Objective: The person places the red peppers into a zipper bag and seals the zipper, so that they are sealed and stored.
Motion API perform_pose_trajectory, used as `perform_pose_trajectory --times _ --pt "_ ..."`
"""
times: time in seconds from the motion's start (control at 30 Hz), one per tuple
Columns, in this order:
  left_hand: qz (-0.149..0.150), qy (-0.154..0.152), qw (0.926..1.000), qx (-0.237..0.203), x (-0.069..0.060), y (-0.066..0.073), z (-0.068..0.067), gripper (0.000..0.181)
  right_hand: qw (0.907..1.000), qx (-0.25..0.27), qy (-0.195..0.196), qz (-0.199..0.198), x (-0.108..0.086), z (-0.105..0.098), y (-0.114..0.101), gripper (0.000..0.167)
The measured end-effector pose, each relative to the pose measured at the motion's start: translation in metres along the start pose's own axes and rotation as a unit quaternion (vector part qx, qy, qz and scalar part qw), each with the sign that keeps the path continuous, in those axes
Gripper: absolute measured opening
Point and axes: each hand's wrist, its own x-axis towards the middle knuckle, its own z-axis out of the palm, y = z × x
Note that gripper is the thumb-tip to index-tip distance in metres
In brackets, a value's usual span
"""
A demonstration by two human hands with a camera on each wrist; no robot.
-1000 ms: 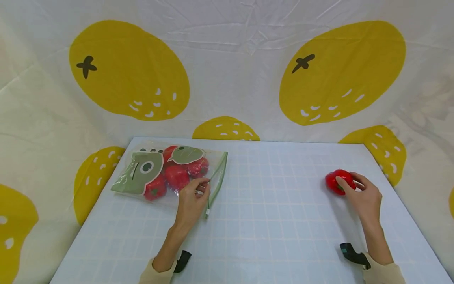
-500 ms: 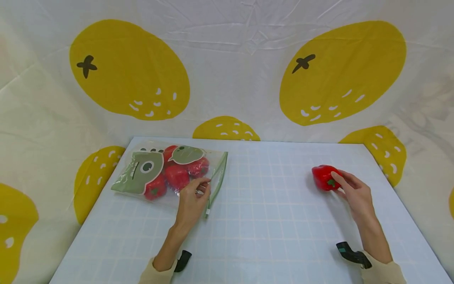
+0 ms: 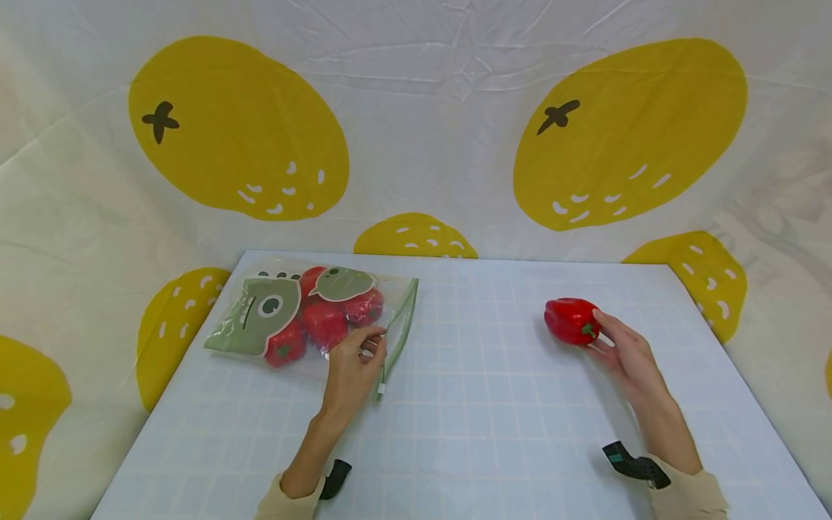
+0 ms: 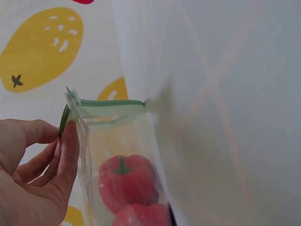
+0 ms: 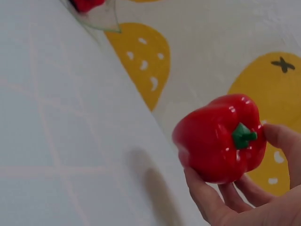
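Note:
A clear zip bag (image 3: 256, 339) with a green cartoon print lies on the left of the table, several red bell peppers (image 3: 323, 323) inside. My left hand (image 3: 351, 372) pinches the upper edge of its mouth near the green slider strip; the left wrist view shows thumb and fingers (image 4: 70, 146) on that green edge. On the right, my right hand (image 3: 627, 357) holds one red bell pepper (image 3: 568, 320) with a green stem, thumb on one side and fingers beneath. In the right wrist view this bell pepper (image 5: 211, 141) appears raised off the table, its shadow apart from it.
The table (image 3: 481, 433) has a pale blue grid cover. Behind it hangs a white cloth (image 3: 429, 144) printed with large yellow fruit. A dark strap piece (image 3: 633, 466) sits at my right wrist and another dark piece (image 3: 335, 479) at the left.
My right hand has carried the red bell pepper leftward and turned it, so its green stem now shows. My left hand and the bag have stayed where they were.

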Motion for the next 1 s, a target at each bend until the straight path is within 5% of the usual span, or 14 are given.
perform_pose_trajectory --times 0.43,1.0 --pt "-0.004 0.001 1.0000 0.003 -0.001 -0.001 0.001 0.021 0.9932 0.056 -0.097 0.033 0.006 0.026 0.009 0.045" --pt "0.004 0.003 0.9999 -0.009 -0.001 -0.001 0.000 0.020 0.9832 0.083 -0.153 0.053 0.017 0.055 0.029 0.048"
